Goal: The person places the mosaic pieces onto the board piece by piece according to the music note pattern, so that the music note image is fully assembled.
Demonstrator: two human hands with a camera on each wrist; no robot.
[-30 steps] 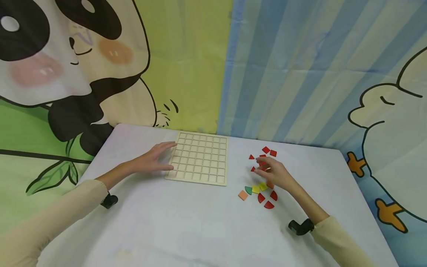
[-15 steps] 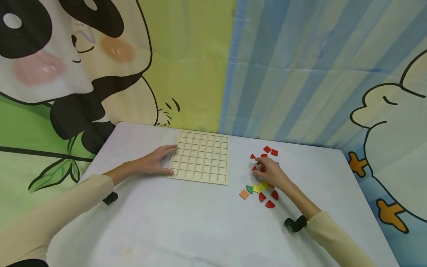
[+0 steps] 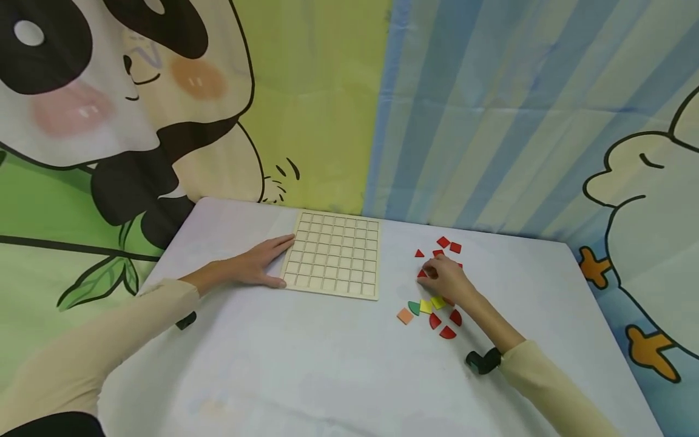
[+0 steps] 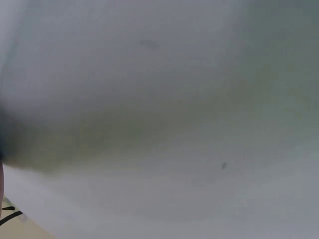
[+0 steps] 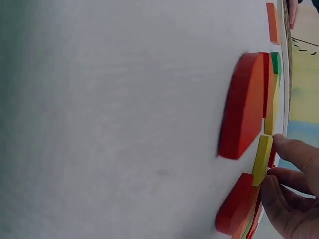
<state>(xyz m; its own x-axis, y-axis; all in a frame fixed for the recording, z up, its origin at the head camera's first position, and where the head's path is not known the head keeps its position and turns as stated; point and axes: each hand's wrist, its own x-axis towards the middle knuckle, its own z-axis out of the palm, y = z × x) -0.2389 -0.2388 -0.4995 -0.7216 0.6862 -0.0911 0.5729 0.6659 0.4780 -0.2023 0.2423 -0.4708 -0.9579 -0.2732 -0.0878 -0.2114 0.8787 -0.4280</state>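
A pale wooden grid board (image 3: 332, 255) lies on the table. My left hand (image 3: 253, 262) rests at its left side with thumb and fingers spread, fingertips right at the edge. To the right of the board, my right hand (image 3: 448, 279) has its fingers curled, thumb and fingertips around a small red triangle (image 3: 422, 274). In the right wrist view, the fingertips of the right hand (image 5: 294, 184) sit close behind a yellow square (image 5: 262, 159), with a bit of red between them. Another red triangle (image 3: 419, 253) and red squares (image 3: 455, 247) lie just beyond the hand.
Nearer on the white table (image 3: 306, 364) lie a green quarter-circle (image 3: 414, 308), yellow squares (image 3: 426, 306), an orange square (image 3: 405, 316) and red quarter-circles (image 3: 448, 332). A printed curtain (image 3: 306, 103) hangs behind the table. The left wrist view holds mostly blurred tabletop.
My right hand's fingers have drawn together and come down at the red triangle. My left hand has settled against the board's left edge. The head view has shifted slightly.
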